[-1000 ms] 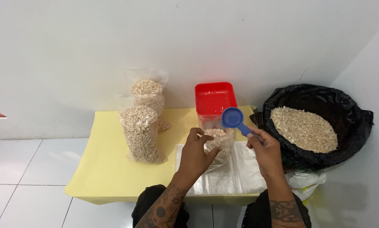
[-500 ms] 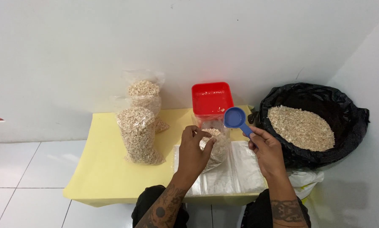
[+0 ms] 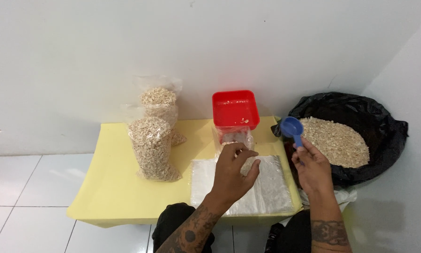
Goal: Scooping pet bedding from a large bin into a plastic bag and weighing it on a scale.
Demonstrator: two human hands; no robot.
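Head view, only view. Left hand (image 3: pixel 234 171) curled over mouth of small clear bag (image 3: pixel 236 145), fingers pinching the rim; presumably to keep bag upright and its opening gathered. Bag partly filled with pale flakes, standing on stack of flat clear bags (image 3: pixel 262 192) directly under the grip. Right hand (image 3: pixel 313 166) closed around handle of blue scoop (image 3: pixel 291 126), bowl pointing away from palm and hanging at near edge of black sack (image 3: pixel 351 136); bowl looks empty, contents hard to confirm. Sack open-topped and full of the same flakes, just beyond the scoop, so within short reach of the right grip. Red tub (image 3: pixel 235 108) just behind the held bag. Two filled clear bags (image 3: pixel 153 147) standing well to the left of the left hand, on yellow table (image 3: pixel 112 187), apart from the working spot.
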